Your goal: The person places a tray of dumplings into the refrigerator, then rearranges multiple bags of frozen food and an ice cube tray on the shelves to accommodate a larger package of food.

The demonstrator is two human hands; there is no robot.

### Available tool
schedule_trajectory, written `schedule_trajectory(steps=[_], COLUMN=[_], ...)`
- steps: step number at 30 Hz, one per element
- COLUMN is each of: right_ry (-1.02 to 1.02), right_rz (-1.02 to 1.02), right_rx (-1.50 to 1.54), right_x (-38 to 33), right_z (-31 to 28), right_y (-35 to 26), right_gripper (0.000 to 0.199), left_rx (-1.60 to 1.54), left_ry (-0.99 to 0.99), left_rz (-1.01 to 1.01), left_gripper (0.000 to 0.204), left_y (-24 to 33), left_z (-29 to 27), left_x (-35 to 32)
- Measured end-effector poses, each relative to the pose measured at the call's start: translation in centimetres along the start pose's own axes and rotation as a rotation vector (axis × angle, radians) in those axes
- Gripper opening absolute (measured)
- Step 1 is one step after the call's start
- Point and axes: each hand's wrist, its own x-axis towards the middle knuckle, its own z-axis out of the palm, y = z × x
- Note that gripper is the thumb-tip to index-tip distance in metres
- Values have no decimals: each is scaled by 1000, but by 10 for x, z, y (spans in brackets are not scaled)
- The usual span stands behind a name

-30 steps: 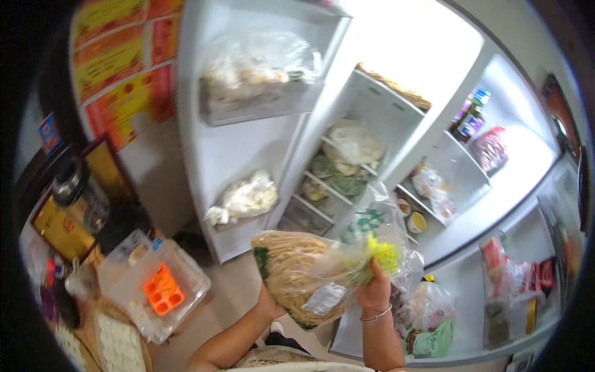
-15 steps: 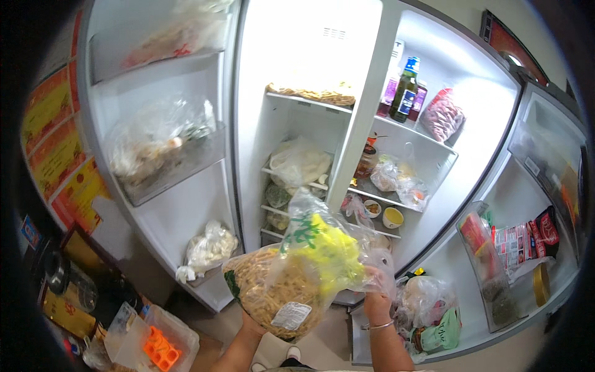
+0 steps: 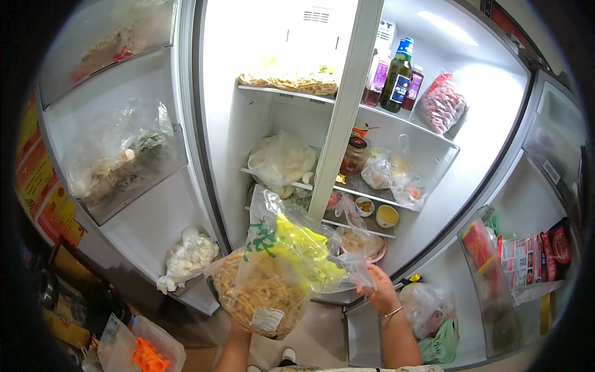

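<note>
— Bags first: what had changed with the big clear plastic bag of pale yellow noodle-like strips point(image 3: 263, 297)?

— It had risen. A moment earlier it hung low against the open door; now it sat in front of the lower middle shelves, and the view had tipped up into the open white fridge point(image 3: 248, 142). That read, to me, as the bag being brought toward the shelves.

— And the hands?

— The left hand point(image 3: 240, 327) was under the bag, mostly hidden, apparently cupped to bear its weight. The right hand point(image 3: 379, 289) was closed around the crumpled green-and-yellow printed neck of the bag.

— Containers, left to right?

— The clear door bin point(image 3: 133, 180) held filmy bags of mixed food; below it lay a knotted white plastic bag point(image 3: 189, 257). The top shelf carried a flat heap of similar pale strips point(image 3: 288, 77). Beneath that sat a puffy clear bag of white pieces point(image 3: 282, 161). Further right stood a dark glass jar point(image 3: 354, 155), then a dark green bottle point(image 3: 396, 74), and a red mesh-patterned bag point(image 3: 441, 105). A small white cup of yellow sauce point(image 3: 387, 216) sat lower down.
</note>
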Motion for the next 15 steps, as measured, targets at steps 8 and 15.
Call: schedule_trajectory(steps=[8, 15], right_ry=[106, -81], right_rz=[-709, -363], right_rx=[-411, -100], right_x=[-10, 45], right_z=[-4, 89], right_y=[20, 12], right_gripper=[27, 37], left_rx=[36, 20], left_ry=[22, -3], left_rz=[40, 23], left_gripper=[61, 61], left_y=[4, 1], left_z=[8, 3], left_x=[5, 16])
